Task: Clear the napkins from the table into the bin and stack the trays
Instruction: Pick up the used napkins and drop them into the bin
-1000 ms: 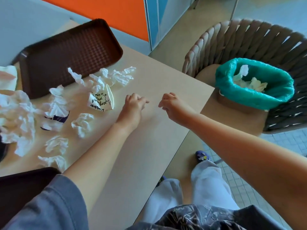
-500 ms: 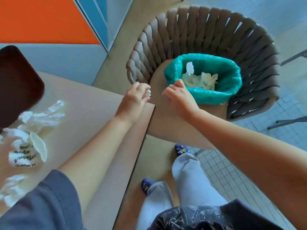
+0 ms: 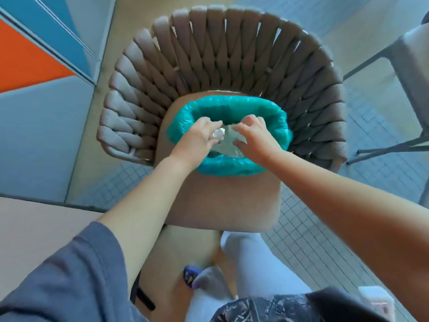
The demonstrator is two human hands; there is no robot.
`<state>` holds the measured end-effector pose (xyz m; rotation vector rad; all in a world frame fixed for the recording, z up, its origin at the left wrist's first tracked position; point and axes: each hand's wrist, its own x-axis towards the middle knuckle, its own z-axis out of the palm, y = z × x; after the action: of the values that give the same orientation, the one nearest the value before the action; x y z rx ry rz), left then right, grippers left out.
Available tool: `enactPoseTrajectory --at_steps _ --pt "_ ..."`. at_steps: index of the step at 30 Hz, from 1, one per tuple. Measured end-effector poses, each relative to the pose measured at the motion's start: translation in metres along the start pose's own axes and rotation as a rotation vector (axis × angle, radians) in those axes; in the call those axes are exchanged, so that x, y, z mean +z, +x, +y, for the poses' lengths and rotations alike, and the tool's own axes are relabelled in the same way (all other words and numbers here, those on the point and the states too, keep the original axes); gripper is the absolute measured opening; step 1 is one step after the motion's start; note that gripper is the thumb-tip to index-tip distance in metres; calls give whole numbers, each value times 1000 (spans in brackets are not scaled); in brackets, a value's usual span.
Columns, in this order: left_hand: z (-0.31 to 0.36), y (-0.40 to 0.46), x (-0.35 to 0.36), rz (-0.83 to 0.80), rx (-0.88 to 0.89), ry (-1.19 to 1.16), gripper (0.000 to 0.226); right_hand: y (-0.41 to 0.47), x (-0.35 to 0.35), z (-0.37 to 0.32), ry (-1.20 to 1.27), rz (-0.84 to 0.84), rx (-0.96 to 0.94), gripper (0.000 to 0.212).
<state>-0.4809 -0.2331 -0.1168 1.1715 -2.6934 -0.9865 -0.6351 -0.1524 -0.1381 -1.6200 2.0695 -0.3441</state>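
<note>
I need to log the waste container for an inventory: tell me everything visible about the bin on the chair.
The bin is lined with a glossy teal plastic bag whose crinkled edge is rolled over the rim, hiding the bin's own body. It stands upright on the tan seat of the woven chair, mouth open upward. White crumpled napkins lie inside. The left hand and right hand are over the opening; the left holds a small white napkin wad.

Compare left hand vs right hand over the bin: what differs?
The left hand grips a small white napkin wad; the right hand shows nothing in its curled, spread fingers. The left hand reaches from the bin's left rim, the right hand from its right. Both are above the bin's opening.
</note>
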Motion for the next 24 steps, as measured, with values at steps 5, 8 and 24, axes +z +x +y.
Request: enactPoseTrajectory --at_steps 5,8,24 --pt "-6 -1 4 -35 -4 65 43 6 -2 8 -36 -99 24 40" --pt "-8 -12 -5 5 -53 141 42 11 -6 -5 -56 -119 -14 39" --pt "-52 -191 -88 410 -336 213 31 -3 20 -210 -25 -77 -487 32"
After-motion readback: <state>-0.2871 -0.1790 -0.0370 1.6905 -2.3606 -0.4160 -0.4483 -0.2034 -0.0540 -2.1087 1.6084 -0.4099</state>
